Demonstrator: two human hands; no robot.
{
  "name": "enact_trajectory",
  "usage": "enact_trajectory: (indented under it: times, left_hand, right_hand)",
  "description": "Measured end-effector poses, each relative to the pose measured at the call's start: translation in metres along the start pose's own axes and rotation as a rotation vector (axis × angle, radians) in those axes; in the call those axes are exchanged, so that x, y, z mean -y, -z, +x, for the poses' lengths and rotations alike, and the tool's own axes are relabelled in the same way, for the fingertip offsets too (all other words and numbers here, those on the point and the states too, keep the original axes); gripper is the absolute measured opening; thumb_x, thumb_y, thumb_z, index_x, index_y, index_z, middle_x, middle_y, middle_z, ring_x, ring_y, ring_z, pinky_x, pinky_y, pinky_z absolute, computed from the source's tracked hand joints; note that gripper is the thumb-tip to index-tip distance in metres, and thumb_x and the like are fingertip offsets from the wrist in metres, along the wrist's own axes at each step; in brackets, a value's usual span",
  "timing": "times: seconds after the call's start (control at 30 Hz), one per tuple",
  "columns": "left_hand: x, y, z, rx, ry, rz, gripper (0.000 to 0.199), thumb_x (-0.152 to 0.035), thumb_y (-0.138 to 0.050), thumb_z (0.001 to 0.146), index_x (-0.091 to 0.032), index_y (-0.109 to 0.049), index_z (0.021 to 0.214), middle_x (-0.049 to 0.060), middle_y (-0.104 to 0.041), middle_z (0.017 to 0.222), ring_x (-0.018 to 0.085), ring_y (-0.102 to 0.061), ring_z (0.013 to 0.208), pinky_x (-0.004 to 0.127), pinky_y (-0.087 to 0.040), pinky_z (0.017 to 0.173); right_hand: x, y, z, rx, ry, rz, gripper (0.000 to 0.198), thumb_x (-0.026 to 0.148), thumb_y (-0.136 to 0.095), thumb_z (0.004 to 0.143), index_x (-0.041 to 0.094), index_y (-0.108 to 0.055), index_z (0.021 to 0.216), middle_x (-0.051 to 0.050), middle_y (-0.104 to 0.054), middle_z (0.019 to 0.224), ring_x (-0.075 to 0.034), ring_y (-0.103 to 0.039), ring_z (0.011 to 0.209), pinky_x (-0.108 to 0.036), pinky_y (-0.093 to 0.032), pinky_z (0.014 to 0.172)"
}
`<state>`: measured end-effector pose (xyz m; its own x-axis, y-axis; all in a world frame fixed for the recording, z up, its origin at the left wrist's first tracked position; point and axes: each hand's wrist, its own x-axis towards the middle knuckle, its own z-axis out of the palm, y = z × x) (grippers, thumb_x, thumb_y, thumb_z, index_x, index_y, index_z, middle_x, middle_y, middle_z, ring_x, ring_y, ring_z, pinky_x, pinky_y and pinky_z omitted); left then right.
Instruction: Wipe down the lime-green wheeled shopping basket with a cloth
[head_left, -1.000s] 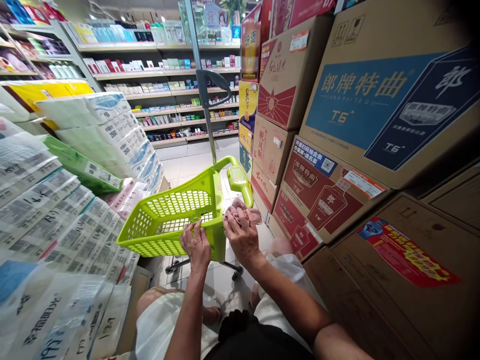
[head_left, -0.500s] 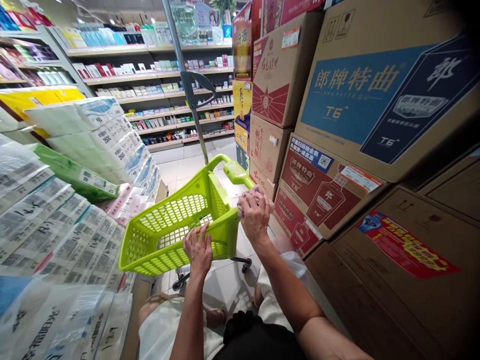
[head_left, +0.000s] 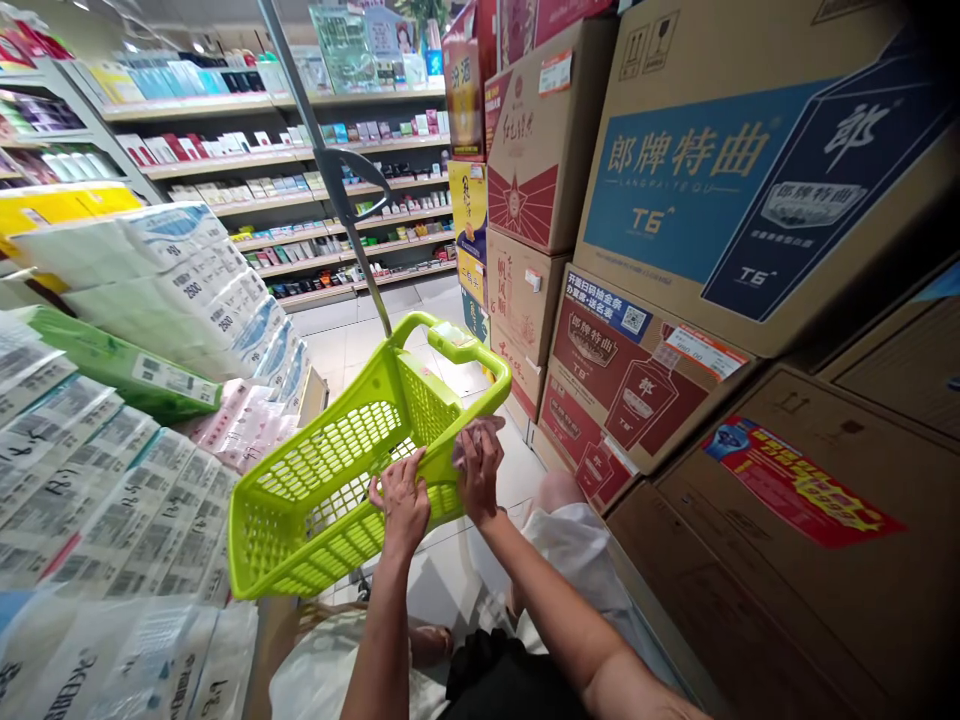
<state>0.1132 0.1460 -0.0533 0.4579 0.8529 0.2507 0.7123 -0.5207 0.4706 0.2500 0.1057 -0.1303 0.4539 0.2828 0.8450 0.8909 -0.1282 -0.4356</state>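
A lime-green plastic shopping basket cart (head_left: 315, 445) with slotted walls tilts in front of me, hollow side up. My left hand (head_left: 405, 505) is closed over its near rim, fingers curled to the inside. A crumpled pinkish-grey cloth (head_left: 478, 440) is bunched in my right hand (head_left: 480, 480), pressed against the cart's outer wall below its looped green handle (head_left: 491, 365). Behind the cart rises a slanted grey metal pole (head_left: 300, 100) with a dark loop grip (head_left: 360, 185); whether it joins the cart is hidden.
Stacked liquor cartons (head_left: 675, 200) wall the right side. Wrapped tissue packs (head_left: 127, 480) are piled on the left, beside a green pack (head_left: 124, 365). Shelves of small boxed goods (head_left: 300, 150) stand at the back. Pale floor tiles (head_left: 337, 340) show between.
My right hand has moved the cloth down and left, from the handle's near end onto the cart's outer wall. The cart has tilted and swung a little, hiding most of its wheels.
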Motion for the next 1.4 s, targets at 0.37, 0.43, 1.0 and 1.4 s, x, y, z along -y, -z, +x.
enact_trajectory:
  times: [0.37,0.43,1.0,1.4]
  left_hand:
    - [-0.004,-0.005,0.01,0.054,-0.001,-0.062,0.059,-0.014,-0.045,0.083,-0.03,-0.06,0.137,0.007,-0.064,0.131,0.027,-0.051,0.127,0.057,-0.018,0.117]
    - [-0.004,-0.006,0.011,0.051,-0.009,-0.059,0.06,-0.014,-0.046,0.082,-0.031,-0.059,0.138,0.006,-0.065,0.132,0.028,-0.05,0.126,0.056,-0.02,0.116]
    - [-0.017,-0.014,0.047,0.167,0.037,-0.099,0.072,-0.016,-0.047,0.077,-0.029,-0.051,0.148,0.007,-0.06,0.141,0.031,-0.047,0.132,0.054,-0.024,0.116]
    - [-0.014,-0.025,0.068,0.176,0.025,-0.289,0.073,-0.02,-0.045,0.076,-0.026,-0.051,0.149,0.005,-0.058,0.147,0.028,-0.047,0.136,0.049,-0.031,0.116]
  right_hand:
    - [-0.007,-0.034,-0.019,-0.017,-0.157,0.109,0.054,0.029,-0.027,0.105,0.019,-0.029,0.158,-0.02,-0.04,0.154,-0.032,-0.031,0.151,-0.06,-0.041,0.114]
    - [-0.012,-0.042,-0.04,-0.039,-0.313,0.107,0.054,0.025,-0.024,0.104,0.018,-0.029,0.158,-0.02,-0.044,0.151,-0.029,-0.035,0.149,-0.058,-0.044,0.112]
    - [0.008,-0.07,-0.012,-0.001,-0.647,0.137,0.073,0.008,-0.033,0.087,0.015,-0.026,0.159,-0.018,-0.04,0.156,-0.026,-0.036,0.148,-0.051,-0.038,0.119]
    - [-0.027,-0.1,-0.015,-0.037,-0.717,0.125,0.054,0.014,-0.036,0.089,0.006,-0.046,0.142,-0.023,-0.056,0.136,-0.031,-0.051,0.132,-0.047,-0.048,0.107]
